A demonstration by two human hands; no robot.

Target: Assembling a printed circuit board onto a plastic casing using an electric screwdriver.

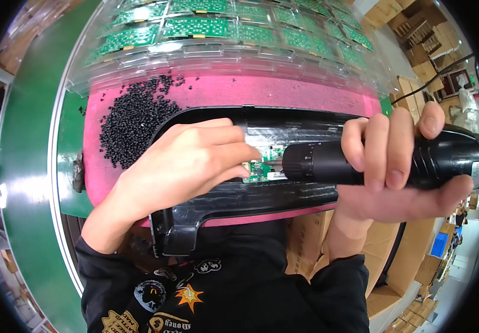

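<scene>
A long black plastic housing [250,205] lies across the pink mat, with a green circuit board [259,172] inside it. My right hand [392,161] is wrapped round a black electric screwdriver [320,162], held nearly level. Its bit points left at the board; whether it touches a screw is too small to tell. My left hand [200,158] reaches over the left part of the housing. Its thumb and fingers are pinched together at the board's edge, close to the bit. What they hold, if anything, is hidden.
Left of the housing, a heap of small black screws [134,122] spreads over the pink mat [306,91]. Clear plastic trays [223,55] of green circuit boards stand behind the mat. An open cardboard box [395,261] sits below, right of my body.
</scene>
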